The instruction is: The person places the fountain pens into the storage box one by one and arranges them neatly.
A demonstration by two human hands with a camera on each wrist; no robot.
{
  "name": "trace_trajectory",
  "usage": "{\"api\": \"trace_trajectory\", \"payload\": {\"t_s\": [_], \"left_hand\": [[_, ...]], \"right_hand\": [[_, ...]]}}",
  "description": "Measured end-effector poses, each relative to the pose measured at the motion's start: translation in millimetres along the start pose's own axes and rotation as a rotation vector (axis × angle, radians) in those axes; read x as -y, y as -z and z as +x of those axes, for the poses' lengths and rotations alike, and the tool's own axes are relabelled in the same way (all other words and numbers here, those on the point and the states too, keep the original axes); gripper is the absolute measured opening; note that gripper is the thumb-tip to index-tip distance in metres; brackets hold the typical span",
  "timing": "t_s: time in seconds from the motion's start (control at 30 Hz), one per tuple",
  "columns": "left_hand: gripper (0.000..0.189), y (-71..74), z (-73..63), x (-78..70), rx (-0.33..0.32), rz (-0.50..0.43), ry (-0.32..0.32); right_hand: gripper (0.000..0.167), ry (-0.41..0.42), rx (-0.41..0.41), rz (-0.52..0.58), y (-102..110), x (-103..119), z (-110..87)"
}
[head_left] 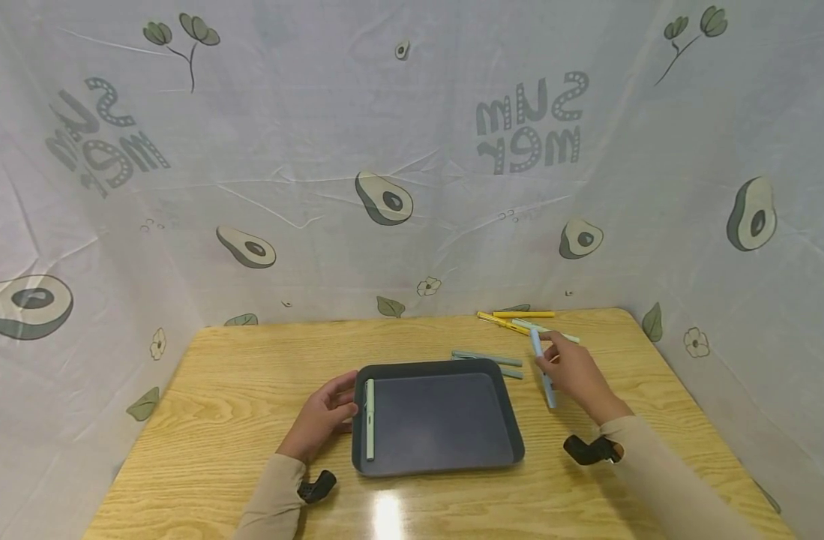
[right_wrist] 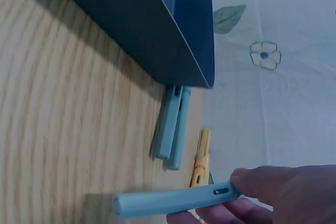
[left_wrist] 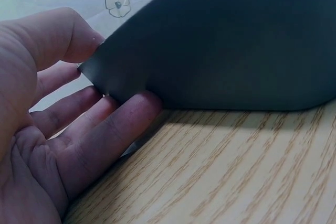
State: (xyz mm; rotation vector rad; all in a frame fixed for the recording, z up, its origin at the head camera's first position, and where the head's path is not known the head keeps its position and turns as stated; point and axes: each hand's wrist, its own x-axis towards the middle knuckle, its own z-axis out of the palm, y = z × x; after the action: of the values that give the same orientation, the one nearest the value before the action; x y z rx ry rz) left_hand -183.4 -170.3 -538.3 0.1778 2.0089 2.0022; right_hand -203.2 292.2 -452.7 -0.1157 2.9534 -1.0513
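My left hand (head_left: 324,412) holds the left side of a dark grey tray (head_left: 445,472), with the thumb at the rim and fingers against the outer wall (left_wrist: 226,51). Inside the tray, along its left wall, lies a pale green pen (head_left: 370,427). To the right of the tray, my right hand (head_left: 573,371) pinches a light blue pen (head_left: 546,386) between thumb and fingers. The right wrist view shows that pen (right_wrist: 173,200) tilted over the wood, its far end partly covered by the fingertips.
Two teal pens (head_left: 492,358) lie behind the tray's back right corner. Farther back are two yellow pens (head_left: 522,314) and another pale green pen (head_left: 567,337), partly behind the right hand. A printed curtain (head_left: 304,262) borders the wooden table (head_left: 250,375) at the back and sides.
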Motion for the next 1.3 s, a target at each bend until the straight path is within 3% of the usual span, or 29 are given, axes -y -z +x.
{"api": "trace_trajectory", "payload": {"t_s": [0.37, 0.73, 1.3], "left_hand": [[0.065, 1.2, 1.6, 2.7, -0.006, -0.01, 0.003], [0.066, 0.9, 2.1, 4.3, -0.016, -0.006, 0.009], [0.067, -1.5, -1.2, -0.5, 0.004, 0.001, 0.001]], "right_hand": [[0.068, -0.036, -0.026, 0.122, -10.4, 2.7, -5.8], [0.068, -0.014, -0.119, 0.18, -10.8, 3.3, -17.6], [0.067, -0.014, -0.121, 0.222, -12.6, 5.7, -31.0]]}}
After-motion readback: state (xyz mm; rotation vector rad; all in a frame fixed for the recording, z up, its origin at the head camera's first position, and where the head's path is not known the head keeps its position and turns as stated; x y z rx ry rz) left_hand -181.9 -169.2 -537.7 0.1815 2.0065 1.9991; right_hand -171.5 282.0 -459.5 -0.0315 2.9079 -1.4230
